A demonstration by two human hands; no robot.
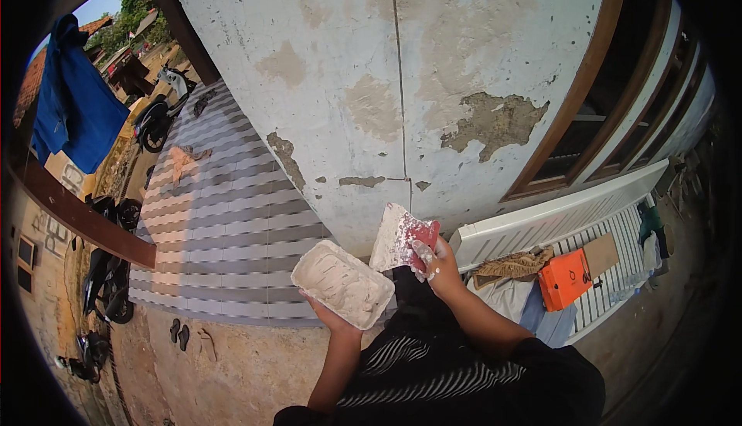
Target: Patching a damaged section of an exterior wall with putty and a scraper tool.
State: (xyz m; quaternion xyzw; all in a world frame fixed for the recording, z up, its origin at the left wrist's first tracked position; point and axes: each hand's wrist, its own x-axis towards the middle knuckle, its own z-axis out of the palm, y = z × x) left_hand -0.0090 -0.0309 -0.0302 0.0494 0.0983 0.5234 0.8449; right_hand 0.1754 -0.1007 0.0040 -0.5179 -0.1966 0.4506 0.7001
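Observation:
My left hand supports a whitish rectangular tub from beneath, its fingers mostly hidden by it. Pale, creamy putty fills the tub. Just to the right, my right hand grips a red putty scraper, whose broad face carries a thick layer of the same putty. White smears coat the fingers of that hand. Both tools are held in front of my body, close together, short of the light-coloured wall. The wall shows beige filled spots and a large bare patch where paint has flaked off.
A white slatted bench stands on the right, bearing an orange box, cardboard and cloths. Wood-framed windows are above it. Tiled porch floor, sandals, motorcycles and hanging blue cloth lie leftward.

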